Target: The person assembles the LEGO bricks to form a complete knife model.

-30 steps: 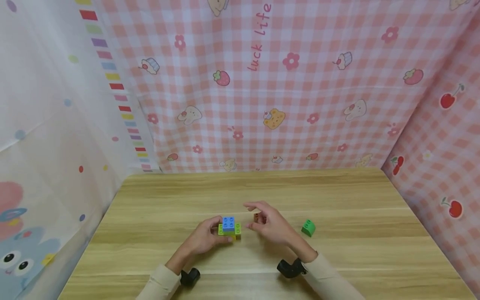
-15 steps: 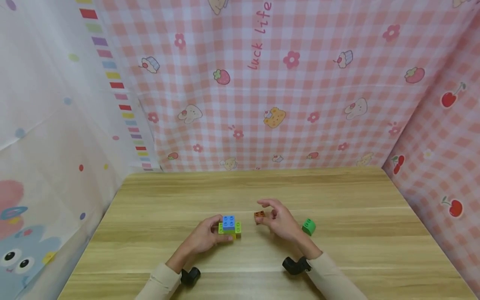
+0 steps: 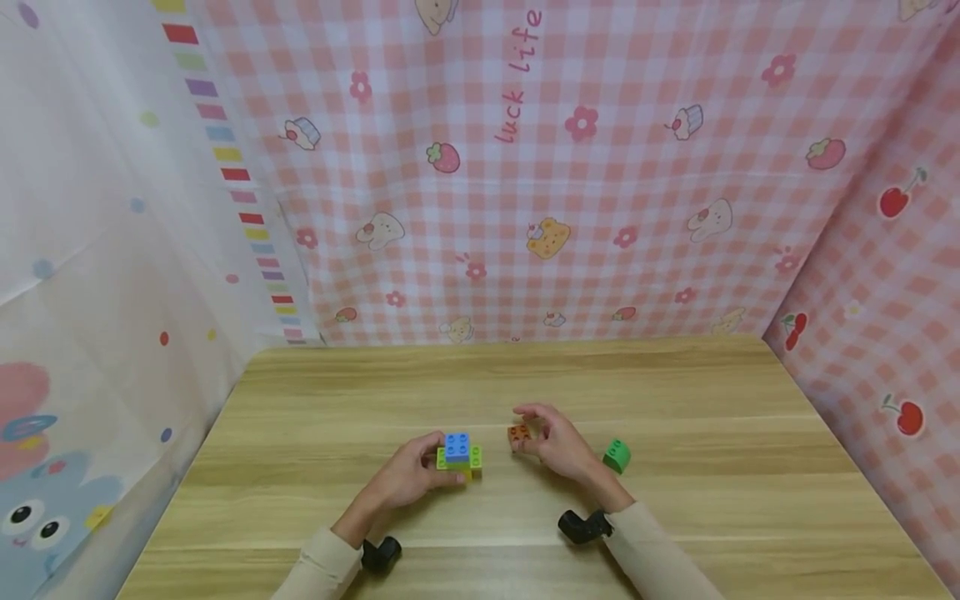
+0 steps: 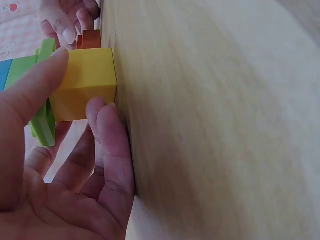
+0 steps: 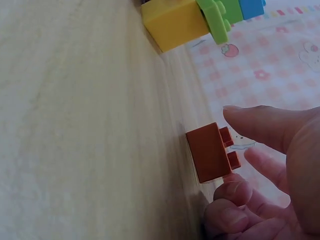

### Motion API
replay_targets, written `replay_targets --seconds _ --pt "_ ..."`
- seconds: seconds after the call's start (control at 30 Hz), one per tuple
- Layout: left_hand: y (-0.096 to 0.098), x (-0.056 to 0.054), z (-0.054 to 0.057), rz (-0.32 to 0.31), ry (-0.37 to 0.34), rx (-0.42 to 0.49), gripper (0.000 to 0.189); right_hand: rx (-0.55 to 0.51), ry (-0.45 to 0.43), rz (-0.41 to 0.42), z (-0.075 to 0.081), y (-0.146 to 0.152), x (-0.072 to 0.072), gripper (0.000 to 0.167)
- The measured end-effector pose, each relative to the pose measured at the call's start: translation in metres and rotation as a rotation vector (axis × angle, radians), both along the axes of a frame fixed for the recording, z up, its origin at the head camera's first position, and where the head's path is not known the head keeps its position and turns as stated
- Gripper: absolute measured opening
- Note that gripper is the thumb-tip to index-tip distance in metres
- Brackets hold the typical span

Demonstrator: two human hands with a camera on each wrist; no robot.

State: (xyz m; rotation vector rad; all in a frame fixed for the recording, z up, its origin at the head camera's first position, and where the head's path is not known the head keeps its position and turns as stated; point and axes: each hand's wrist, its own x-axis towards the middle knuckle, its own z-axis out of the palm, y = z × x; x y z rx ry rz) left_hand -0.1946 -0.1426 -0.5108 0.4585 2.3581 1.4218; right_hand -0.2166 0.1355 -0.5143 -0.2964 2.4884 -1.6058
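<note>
My left hand (image 3: pixel 407 475) holds a stack of toy building blocks upright on the table. At its bottom is a yellow block (image 4: pixel 87 75), then a wider lime plate (image 5: pixel 215 21), a green block (image 5: pixel 232 10) and a studded blue block (image 3: pixel 457 447) on top. The left thumb presses the near side of the stack. A small brown block (image 5: pixel 209 154) stands on the table to the right of it, studs up. My right hand (image 3: pixel 561 448) is beside this block, its thumb apart from the studs and other fingers loosely bent close by; whether they touch it I cannot tell.
A green block with a rounded side (image 3: pixel 617 457) lies right of my right hand. The wooden table (image 3: pixel 360 383) ends at a pink checked cloth (image 3: pixel 480 200) behind. Other cloths hang at both sides. Each wrist wears a black camera mount (image 3: pixel 585 527).
My right hand has shifted slightly right, uncovering more of the brown block, which stays near the same spot. The left hand and the stack have not visibly moved.
</note>
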Motion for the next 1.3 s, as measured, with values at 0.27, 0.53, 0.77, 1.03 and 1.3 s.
replay_targets --seconds 0.27,0.53,0.77,1.03,1.3 --pt "0.002 0.004 0.004 0.012 -0.013 0.026 0.031 0.024 0.018 0.000 -0.006 0.000 -0.003 0.052" --pt "0.001 0.002 0.002 0.022 -0.029 0.014 0.033 0.031 0.028 0.012 -0.010 0.001 -0.005 0.046" --pt "0.001 0.000 0.001 0.014 -0.026 0.009 0.034 0.070 0.115 0.045 -0.012 0.004 -0.005 0.037" --pt "0.002 0.000 0.002 0.018 -0.032 0.009 0.034 0.079 0.120 0.068 -0.013 0.006 -0.004 0.039" --pt "0.001 0.001 0.001 0.015 -0.032 0.011 0.035 0.071 0.127 0.082 -0.015 0.007 -0.004 0.041"
